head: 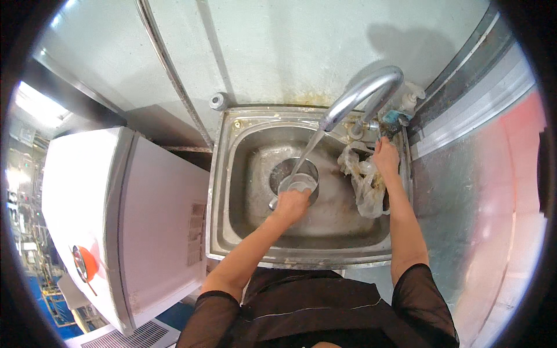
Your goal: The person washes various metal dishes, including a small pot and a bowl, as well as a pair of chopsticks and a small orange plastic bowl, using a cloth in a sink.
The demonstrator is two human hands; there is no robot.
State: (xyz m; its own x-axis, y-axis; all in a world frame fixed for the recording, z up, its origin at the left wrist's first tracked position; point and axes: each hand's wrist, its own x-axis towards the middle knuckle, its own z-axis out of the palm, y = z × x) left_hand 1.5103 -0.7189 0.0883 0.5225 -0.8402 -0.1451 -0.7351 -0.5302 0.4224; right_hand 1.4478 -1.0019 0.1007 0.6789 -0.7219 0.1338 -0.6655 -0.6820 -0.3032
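Observation:
Water runs from the curved chrome faucet [365, 89] into a round metal vessel [277, 176] in the stainless steel sink [248, 226]. My left hand [293, 205] grips the near rim of a pale, translucent cup [304, 179] that overlaps this vessel. The stream falls into or beside the cup; splashing blurs the exact spot. A short handle [273, 203] shows left of my left hand. My right hand [386, 157] reaches to the faucet's base at the back right, its fingers closed around a small lever there, mostly hidden. Below its wrist lies a crumpled, stained plastic bag [367, 191].
A white cabinet-like appliance [161, 217] stands left of the sink, with an orange bowl [89, 263] on top. A small round grey object [218, 101] sits by the back left corner. Blue cloth or plastic [391, 116] lies behind the faucet. A metal pipe [169, 65] runs down the wall.

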